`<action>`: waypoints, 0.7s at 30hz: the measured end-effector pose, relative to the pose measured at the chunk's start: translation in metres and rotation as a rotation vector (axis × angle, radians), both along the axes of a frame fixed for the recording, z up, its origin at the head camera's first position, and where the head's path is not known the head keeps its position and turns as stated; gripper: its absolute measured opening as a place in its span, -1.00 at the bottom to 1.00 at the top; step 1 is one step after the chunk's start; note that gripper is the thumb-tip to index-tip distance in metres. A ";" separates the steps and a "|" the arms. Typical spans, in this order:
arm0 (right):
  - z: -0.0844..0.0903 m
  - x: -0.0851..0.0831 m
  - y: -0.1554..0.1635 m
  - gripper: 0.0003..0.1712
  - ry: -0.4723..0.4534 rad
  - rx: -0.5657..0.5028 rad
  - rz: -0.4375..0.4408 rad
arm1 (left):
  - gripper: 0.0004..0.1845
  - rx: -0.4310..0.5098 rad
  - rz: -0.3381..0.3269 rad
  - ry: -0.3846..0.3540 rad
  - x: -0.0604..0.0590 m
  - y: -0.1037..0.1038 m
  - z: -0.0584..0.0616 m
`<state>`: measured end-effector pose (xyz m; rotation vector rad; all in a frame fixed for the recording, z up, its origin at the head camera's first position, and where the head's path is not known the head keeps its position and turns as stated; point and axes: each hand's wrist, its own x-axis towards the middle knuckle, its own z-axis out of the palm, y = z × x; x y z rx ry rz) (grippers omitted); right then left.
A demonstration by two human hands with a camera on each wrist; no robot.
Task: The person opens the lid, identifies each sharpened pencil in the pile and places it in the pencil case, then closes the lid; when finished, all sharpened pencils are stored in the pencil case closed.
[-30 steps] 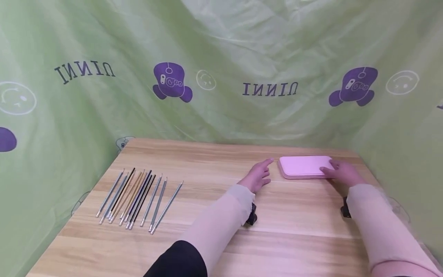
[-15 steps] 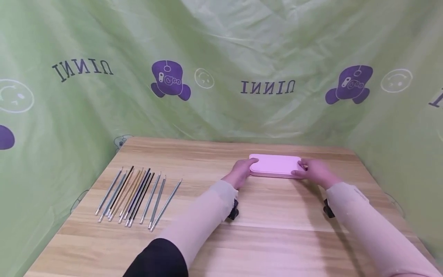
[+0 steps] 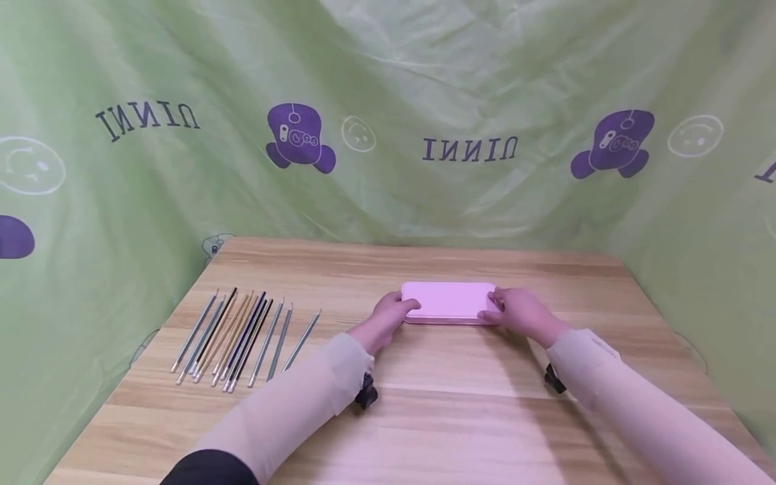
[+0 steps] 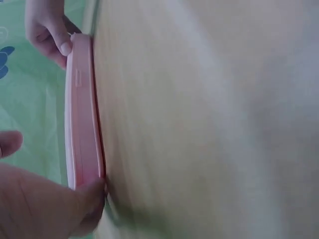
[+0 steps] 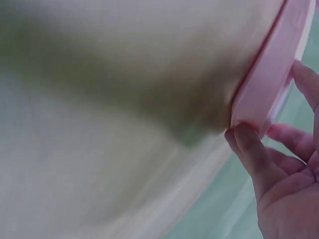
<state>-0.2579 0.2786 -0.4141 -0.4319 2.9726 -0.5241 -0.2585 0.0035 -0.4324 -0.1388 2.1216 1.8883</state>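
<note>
A flat pink pencil case [image 3: 450,300] lies on the wooden table, in front of me and slightly right of centre, its long side toward me. At its left end is my left hand [image 3: 386,316], the fingers against the end and the thumb over the near left corner of the lid. My right hand [image 3: 523,314] grips the opposite end, thumb at the near corner and fingers farther back. The right wrist view shows the right fingertips [image 5: 246,134] touching the pink side of the case. In the left wrist view, the left thumb [image 4: 10,143] appears raised off the lid.
Several pencils [image 3: 233,340], silver, black, dark blue and natural wood, lie side by side on the left of the wooden table [image 3: 424,417]. My left forearm covers the lower ends of the rightmost ones. A green printed curtain [image 3: 388,195] hangs around the table's back and sides.
The pencil case has slid left and a little toward me. My left hand, apart from it a second ago, has met its left end; both hands have moved left with it.
</note>
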 end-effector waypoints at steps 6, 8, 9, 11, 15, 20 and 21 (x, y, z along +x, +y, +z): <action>-0.002 0.023 -0.022 -0.42 0.064 0.109 0.066 | -0.13 0.055 0.020 0.009 0.026 -0.018 -0.003; 0.000 0.028 -0.029 -0.44 0.103 0.181 0.125 | -0.13 0.059 0.016 0.015 0.033 -0.026 -0.004; 0.001 0.030 -0.032 -0.48 0.126 0.211 0.167 | -0.14 0.064 0.007 0.016 0.036 -0.032 -0.005; 0.003 0.034 -0.040 -0.53 0.176 0.264 0.260 | -0.17 0.093 -0.009 0.008 0.043 -0.043 -0.005; 0.002 0.041 -0.054 -0.62 0.205 0.260 0.403 | -0.22 0.129 -0.012 -0.019 0.059 -0.066 -0.007; 0.000 0.049 -0.066 -0.71 0.260 0.260 0.482 | -0.17 0.081 -0.034 -0.020 0.066 -0.085 -0.004; 0.001 0.050 -0.068 -0.72 0.276 0.267 0.493 | -0.15 0.086 -0.038 -0.023 0.064 -0.087 -0.004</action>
